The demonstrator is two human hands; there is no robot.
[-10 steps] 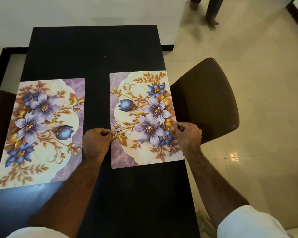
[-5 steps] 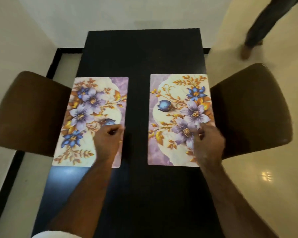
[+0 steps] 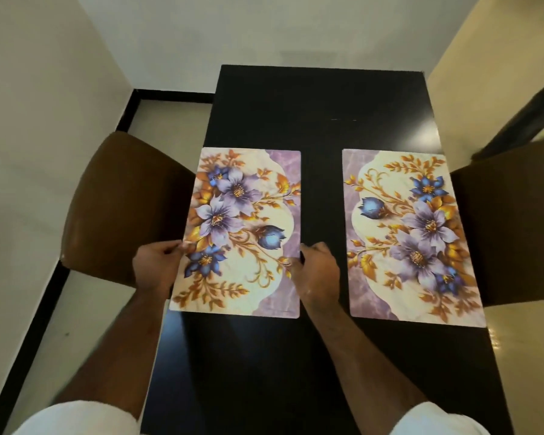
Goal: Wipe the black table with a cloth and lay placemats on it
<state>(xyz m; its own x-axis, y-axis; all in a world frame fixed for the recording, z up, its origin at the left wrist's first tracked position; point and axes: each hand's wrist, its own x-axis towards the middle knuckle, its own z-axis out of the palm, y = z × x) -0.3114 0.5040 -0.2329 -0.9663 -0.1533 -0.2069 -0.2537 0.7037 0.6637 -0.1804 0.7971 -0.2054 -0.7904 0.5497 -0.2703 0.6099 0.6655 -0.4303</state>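
Note:
Two floral placemats lie flat on the black table (image 3: 321, 98). The left placemat (image 3: 242, 215) has purple and blue flowers with gold leaves. My left hand (image 3: 156, 265) pinches its left edge and my right hand (image 3: 316, 271) pinches its right edge, both near the front half. The right placemat (image 3: 412, 233) lies apart, with a strip of bare table between the two. No hand touches it. No cloth is in view.
A brown chair (image 3: 120, 208) stands at the table's left side and another brown chair (image 3: 515, 221) at its right. A person's leg (image 3: 534, 111) shows at the far right on the tiled floor. White walls close the far end.
Both hands have left the right placemat and moved over to the left one, now gripping its two side edges. The camera has swung left, so both chairs show.

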